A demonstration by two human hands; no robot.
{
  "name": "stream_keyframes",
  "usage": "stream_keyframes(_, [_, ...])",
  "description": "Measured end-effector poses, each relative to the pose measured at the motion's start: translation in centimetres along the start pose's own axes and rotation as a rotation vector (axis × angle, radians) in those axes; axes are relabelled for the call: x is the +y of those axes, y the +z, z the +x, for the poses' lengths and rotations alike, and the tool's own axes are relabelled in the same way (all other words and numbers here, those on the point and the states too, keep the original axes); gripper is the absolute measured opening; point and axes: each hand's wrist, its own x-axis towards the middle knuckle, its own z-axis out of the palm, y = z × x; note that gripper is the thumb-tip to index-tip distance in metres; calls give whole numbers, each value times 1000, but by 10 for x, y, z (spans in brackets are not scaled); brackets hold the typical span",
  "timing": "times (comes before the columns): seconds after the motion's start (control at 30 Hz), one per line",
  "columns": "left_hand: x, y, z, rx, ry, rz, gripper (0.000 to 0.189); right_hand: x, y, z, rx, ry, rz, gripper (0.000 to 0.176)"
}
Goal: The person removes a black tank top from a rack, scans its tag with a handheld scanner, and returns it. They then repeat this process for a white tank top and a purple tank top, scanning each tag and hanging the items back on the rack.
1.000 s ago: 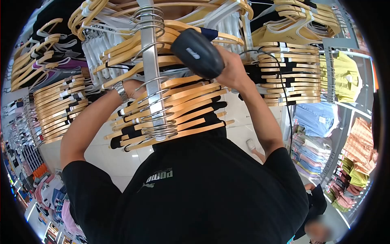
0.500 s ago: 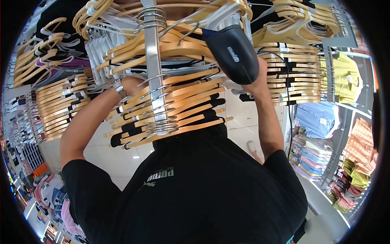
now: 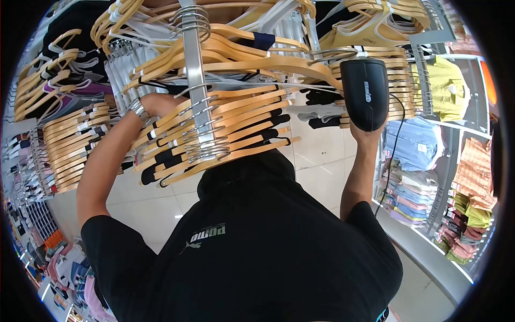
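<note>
My right hand (image 3: 369, 133) is wrapped round a black barcode scanner (image 3: 365, 95), held up at the right of the rack. One wooden hanger (image 3: 279, 63) stretches toward the scanner and overlaps its left edge in this view. My left hand (image 3: 163, 104), with a metal watch (image 3: 139, 110) on its wrist, reaches in among the garments left of the metal rail (image 3: 196, 75); hangers and cloth hide its fingers. Close by, several light wooden hangers (image 3: 244, 119) with black garments hang along the rail's near part.
The scanner's black cord (image 3: 394, 155) hangs down on the right. More hangers (image 3: 75, 142) crowd the left side. A yellow shirt (image 3: 444, 88) and folded clothes (image 3: 410, 188) fill shelving at right. Pale floor tiles (image 3: 322, 182) show below the rack.
My right hand has carried the scanner rightward and down, away from the rail, and turned it more upright. A hanger now extends toward it. My left hand has shifted slightly left among the hangers.
</note>
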Motion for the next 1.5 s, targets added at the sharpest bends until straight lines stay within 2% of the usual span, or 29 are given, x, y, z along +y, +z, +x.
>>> stream_keyframes(0.13, [46,-12,-24,24,-97,7,63,3,-21,-13,25,46,-137,27])
stream_keyframes(0.3, [84,-16,-65,164,-208,-58,58,14,-47,-41,63,33,-277,23])
stream_keyframes(0.37, [72,-12,-70,260,-157,-147,50,6,-53,-51,85,102,-280,25])
stream_keyframes(0.5, [53,8,-89,439,-13,-310,46,0,-65,-79,136,239,-264,15])
stream_keyframes(0.6, [53,30,-107,688,173,-281,44,-6,-72,-92,204,264,-214,16])
stream_keyframes(0.7, [70,53,-131,1016,100,-93,25,-18,-78,-101,279,280,-172,15])
stream_keyframes(0.73, [85,62,-143,1113,128,4,22,-22,-81,-103,278,252,-213,13])
stream_keyframes(0.8, [127,80,-159,1306,182,201,17,-22,-84,-111,341,408,-86,18])
stream_keyframes(0.83, [145,90,-156,1328,359,69,9,-23,-85,-116,368,489,-21,20])
stream_keyframes(0.9, [187,116,-134,1239,623,-90,11,-26,-82,-119,344,450,-52,19])
stream_keyframes(0.97, [213,138,-87,1138,815,14,12,-25,-79,-127,321,421,-145,19])
stream_keyframes(1.0, [226,152,-65,1085,908,80,13,-24,-77,-127,306,277,-226,13])
stream_keyframes(1.03, [236,172,-47,1028,935,122,14,-23,-77,-128,317,297,-225,13])
stream_keyframes(1.1, [245,197,-17,709,932,52,11,-25,-83,-131,335,346,-230,14])
stream_keyframes(1.13, [240,207,13,604,962,-82,12,-31,-87,-133,282,376,-327,16])
stream_keyframes(1.2, [221,227,86,611,892,-325,14,-30,-91,-136,319,296,-295,17])
stream_keyframes(1.23, [214,235,121,726,806,-348,20,-31,-95,-139,333,256,-285,17])
stream_keyframes(1.3, [211,244,173,819,819,-400,31,-47,-107,-142,296,275,-362,17])
stream_keyframes(1.33, [213,245,200,871,835,-351,31,-52,-114,-142,288,272,-379,17])
stream_keyframes(1.5, [243,243,277,653,799,-546,35,-88,-151,-151,147,234,-546,12])
